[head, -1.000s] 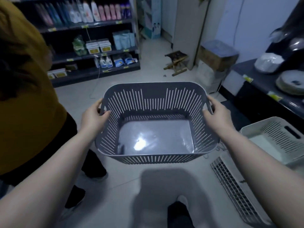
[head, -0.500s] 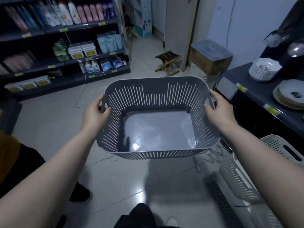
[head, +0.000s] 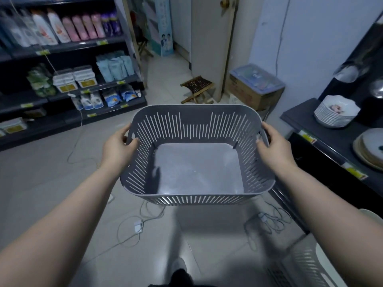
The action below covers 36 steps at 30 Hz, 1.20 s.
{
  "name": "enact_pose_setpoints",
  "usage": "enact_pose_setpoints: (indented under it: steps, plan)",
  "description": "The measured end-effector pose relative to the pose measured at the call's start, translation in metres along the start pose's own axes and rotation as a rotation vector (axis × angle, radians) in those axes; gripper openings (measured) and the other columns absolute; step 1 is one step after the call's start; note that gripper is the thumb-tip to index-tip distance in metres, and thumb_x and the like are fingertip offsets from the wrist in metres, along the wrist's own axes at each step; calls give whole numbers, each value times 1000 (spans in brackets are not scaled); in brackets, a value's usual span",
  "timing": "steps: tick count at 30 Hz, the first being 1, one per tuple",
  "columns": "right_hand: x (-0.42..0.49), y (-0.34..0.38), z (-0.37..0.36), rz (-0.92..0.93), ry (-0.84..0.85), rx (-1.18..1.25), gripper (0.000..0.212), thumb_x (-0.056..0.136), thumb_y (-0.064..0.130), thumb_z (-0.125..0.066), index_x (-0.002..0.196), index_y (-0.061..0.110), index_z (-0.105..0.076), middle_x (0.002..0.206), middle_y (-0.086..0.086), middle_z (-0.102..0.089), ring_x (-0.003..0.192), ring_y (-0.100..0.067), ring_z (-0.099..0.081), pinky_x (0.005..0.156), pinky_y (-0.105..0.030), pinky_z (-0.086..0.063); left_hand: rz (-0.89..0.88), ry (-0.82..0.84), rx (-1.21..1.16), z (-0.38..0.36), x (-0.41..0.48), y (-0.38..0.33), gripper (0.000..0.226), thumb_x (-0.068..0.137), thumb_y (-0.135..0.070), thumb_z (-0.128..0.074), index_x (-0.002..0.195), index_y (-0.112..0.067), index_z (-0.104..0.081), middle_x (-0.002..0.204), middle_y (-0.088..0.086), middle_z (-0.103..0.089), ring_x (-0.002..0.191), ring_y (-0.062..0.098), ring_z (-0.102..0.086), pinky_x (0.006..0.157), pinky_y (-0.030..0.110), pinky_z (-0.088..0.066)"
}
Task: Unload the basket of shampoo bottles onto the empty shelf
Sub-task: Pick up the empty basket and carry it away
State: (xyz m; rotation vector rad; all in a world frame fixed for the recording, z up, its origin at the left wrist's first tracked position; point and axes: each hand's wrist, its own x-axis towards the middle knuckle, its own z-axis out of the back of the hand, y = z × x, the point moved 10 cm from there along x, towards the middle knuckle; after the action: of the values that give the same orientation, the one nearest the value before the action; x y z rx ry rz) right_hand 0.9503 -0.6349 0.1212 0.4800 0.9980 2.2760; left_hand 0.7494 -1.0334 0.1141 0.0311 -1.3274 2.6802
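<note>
Head view: my left hand (head: 118,146) and right hand (head: 273,148) each grasp a side rim of the grey slotted plastic basket (head: 196,129), held above the tiled floor (head: 51,183). The basket is empty, so unloading looks finished. Next, I judge, comes setting it down level.

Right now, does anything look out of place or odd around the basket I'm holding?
The grey basket, gripped at its sides by the left hand and right hand, holds no bottles at all. Loose white cables and a small adapter lie tangled across the floor beneath it, which looks like a trip risk.
</note>
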Motion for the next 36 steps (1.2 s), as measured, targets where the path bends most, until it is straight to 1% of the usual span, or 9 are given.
enact_pose_setpoints:
  steps: [5, 11, 14, 18, 22, 28, 30, 33, 36]
  plan:
    - [50, -4, -9, -59, -95, 4, 55, 92, 21, -57, 142, 36, -40, 115, 10, -55, 66, 10, -44, 76, -18, -37, -35, 52, 4, -33, 79, -19, 53, 92, -23, -61, 141, -35, -45, 91, 0, -67, 68, 13, -64, 55, 27, -47]
    - [113, -29, -12, -140, -123, -2, 55, 91, 23, -58, 141, 35, -41, 132, -3, -57, 113, -21, -57, 90, -28, -41, -84, 127, -18, -92, 153, -40, 53, 91, -20, -62, 139, -33, -48, 95, 5, -69, 75, 19, -67, 70, 37, -56]
    - [161, -35, -11, -137, -143, -5, 54, 91, 22, -58, 141, 36, -42, 126, -1, -60, 92, -12, -62, 86, -28, -45, -85, 137, -9, -125, 196, -53, 53, 91, -21, -63, 140, -33, -48, 97, 5, -69, 74, 16, -66, 67, 33, -54]
    - [229, -40, -6, -138, -157, -14, 56, 92, 20, -57, 142, 37, -40, 109, 10, -56, 63, 12, -49, 65, -16, -41, -76, 150, -41, -163, 249, -79, 52, 91, -19, -62, 140, -32, -48, 96, 5, -69, 72, 14, -64, 71, 38, -57]
    - [295, -41, -4, -110, -102, -38, 55, 93, 20, -54, 143, 36, -39, 123, 2, -61, 90, -14, -60, 83, -24, -40, -76, 141, 12, -192, 294, -104, 51, 91, -21, -61, 140, -31, -48, 98, 8, -70, 79, 26, -67, 74, 41, -56]
    - [375, -45, -7, -91, -54, -51, 55, 94, 22, -51, 144, 41, -35, 98, 7, -54, 65, -1, -51, 76, -28, -42, -64, 122, -16, -228, 347, -122, 51, 91, -21, -61, 139, -33, -49, 95, 4, -69, 77, 22, -67, 69, 36, -56]
    - [397, -47, -10, -90, -46, -26, 56, 94, 22, -51, 144, 40, -35, 102, 7, -57, 70, -4, -55, 78, -28, -43, -71, 115, -30, -237, 367, -128, 50, 91, -19, -62, 137, -34, -50, 93, 2, -68, 73, 16, -66, 63, 31, -57]
    - [428, -50, -17, -93, -42, 3, 57, 93, 21, -51, 146, 34, -36, 111, 3, -63, 82, -17, -60, 83, -29, -45, -114, 102, -34, -250, 401, -140, 49, 90, -16, -62, 134, -34, -53, 89, -6, -64, 64, -4, -57, 44, 7, -45]
    - [464, -53, -22, -114, -70, 7, 57, 92, 20, -52, 146, 30, -37, 118, -5, -65, 88, -23, -62, 82, -29, -43, -126, 110, -6, -268, 440, -149, 49, 90, -17, -62, 136, -32, -53, 89, -7, -63, 62, -6, -56, 42, 7, -39]
